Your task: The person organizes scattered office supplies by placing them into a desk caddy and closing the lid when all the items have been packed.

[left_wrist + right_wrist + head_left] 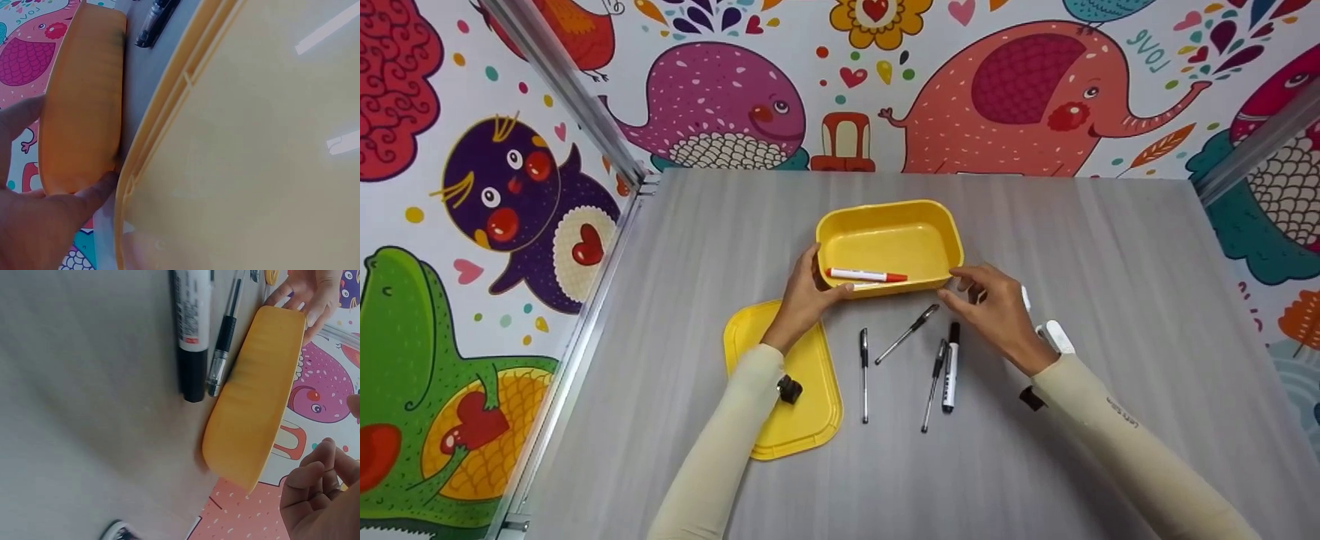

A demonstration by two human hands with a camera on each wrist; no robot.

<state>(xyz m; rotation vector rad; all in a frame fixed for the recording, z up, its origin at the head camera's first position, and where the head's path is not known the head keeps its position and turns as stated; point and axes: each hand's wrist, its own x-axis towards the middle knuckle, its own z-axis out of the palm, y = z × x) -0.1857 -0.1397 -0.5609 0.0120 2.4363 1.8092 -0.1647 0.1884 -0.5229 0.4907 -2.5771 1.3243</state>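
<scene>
A yellow plastic box (885, 217) sits on the table with its top uncovered. Inside, along the near wall, lies a red-capped white marker (866, 275); a second white item beside it is mostly hidden. My left hand (804, 296) grips the box's left end, thumb at the near side and fingers around the end wall. At the box's near right corner is my right hand (994, 309), fingers bent and nothing seen between them. Its fingers (320, 467) look apart from the box in the right wrist view.
The yellow lid (802, 405) lies under my left forearm. In front of the box are black-capped pens (864, 375), (907, 334), (934, 386) and a black-and-white marker (951, 367). A white object (1056, 337) shows by my right wrist. Printed panels (855, 142) border the table.
</scene>
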